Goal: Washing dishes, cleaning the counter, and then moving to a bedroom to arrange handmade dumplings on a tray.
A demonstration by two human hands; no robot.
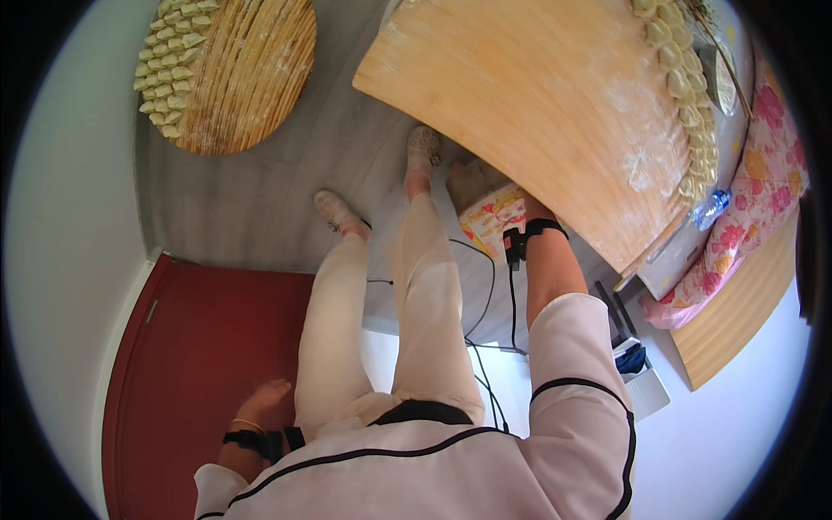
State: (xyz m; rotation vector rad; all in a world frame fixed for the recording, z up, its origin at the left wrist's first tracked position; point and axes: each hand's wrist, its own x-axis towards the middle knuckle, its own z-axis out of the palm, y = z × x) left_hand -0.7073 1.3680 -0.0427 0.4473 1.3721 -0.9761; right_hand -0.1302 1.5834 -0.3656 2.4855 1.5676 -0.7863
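My left hand point(265, 399) hangs beside my left hip, in front of the red door, blurred and with nothing seen in it. My right arm reaches down under the near edge of a floured wooden board point(520, 91). Only the wrist side of my right hand point(538, 208) shows; the board's edge hides the fingers. Right beside it is a box with a colourful printed pattern point(491, 218), standing low by the board. Whether that hand grips the box or something in it cannot be seen. Rows of dumplings point(679, 84) line the board's right side.
A round stalk tray point(250, 71) at upper left carries more dumplings point(166, 65) along its left part. A clear bottle with blue parts point(712, 209) lies beyond the board, near floral fabric point(734, 227). Black cables point(487, 312) hang near my legs. A red door point(208, 351) stands at left.
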